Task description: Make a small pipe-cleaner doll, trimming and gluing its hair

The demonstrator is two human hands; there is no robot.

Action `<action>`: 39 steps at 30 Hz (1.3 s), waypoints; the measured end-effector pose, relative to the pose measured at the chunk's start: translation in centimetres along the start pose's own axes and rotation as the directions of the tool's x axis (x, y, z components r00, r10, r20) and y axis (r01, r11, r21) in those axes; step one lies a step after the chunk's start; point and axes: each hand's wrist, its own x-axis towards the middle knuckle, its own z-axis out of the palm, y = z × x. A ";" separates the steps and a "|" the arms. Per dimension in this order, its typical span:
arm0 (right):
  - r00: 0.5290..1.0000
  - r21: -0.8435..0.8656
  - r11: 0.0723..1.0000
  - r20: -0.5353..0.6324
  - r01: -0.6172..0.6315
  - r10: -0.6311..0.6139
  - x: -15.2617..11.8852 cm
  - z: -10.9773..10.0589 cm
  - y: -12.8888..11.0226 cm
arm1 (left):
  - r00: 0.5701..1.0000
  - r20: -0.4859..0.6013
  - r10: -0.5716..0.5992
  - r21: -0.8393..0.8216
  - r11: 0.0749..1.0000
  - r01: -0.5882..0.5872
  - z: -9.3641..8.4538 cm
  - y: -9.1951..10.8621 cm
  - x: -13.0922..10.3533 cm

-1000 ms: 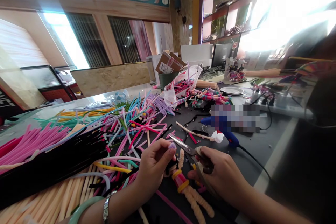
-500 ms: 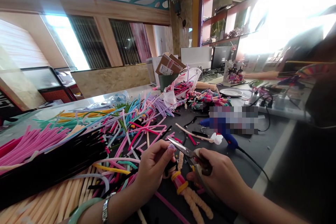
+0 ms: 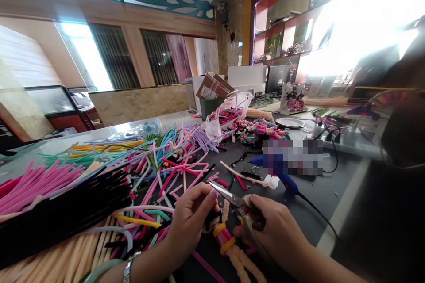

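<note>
Between thumb and fingers, my left hand (image 3: 194, 208) pinches a small lilac fuzzy piece (image 3: 214, 193). My right hand (image 3: 277, 223) is wrapped round the handles of a pair of scissors (image 3: 229, 195), whose blade tips lie right by that piece. Below the hands, a doll (image 3: 226, 241) of twisted pipe cleaners lies on the dark mat, with a pink body, yellow bands and peach limbs. Its dark head is partly hidden behind my left hand.
Pink pipe cleaners (image 3: 43, 183), a black bundle (image 3: 66, 208) and peach stems (image 3: 76, 254) fill the left. A blue glue gun (image 3: 288, 183) with a cord lies right of centre. Farther back are a plastic bag (image 3: 214, 128), a white plate (image 3: 290, 122) and a cardboard box (image 3: 214, 86).
The camera view has shifted slightly, so the scene sits a little left and lower. Both hands keep their grips, with the scissors still at the lilac piece.
</note>
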 end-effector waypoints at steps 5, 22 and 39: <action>1.000 -0.001 1.000 0.006 -0.003 0.003 0.0 0.0 -0.1 | 1.000 -0.004 -0.006 0.003 1.000 0.006 0.0 -0.1 0.1; 1.000 -0.008 1.000 0.013 -0.005 0.005 0.0 -0.1 -0.3 | 1.000 0.006 -0.025 -0.015 1.000 0.025 0.1 0.3 -0.2; 1.000 -0.024 1.000 0.019 -0.016 0.016 0.1 0.0 -0.3 | 1.000 0.004 0.000 -0.045 0.999 0.000 0.1 0.0 -0.2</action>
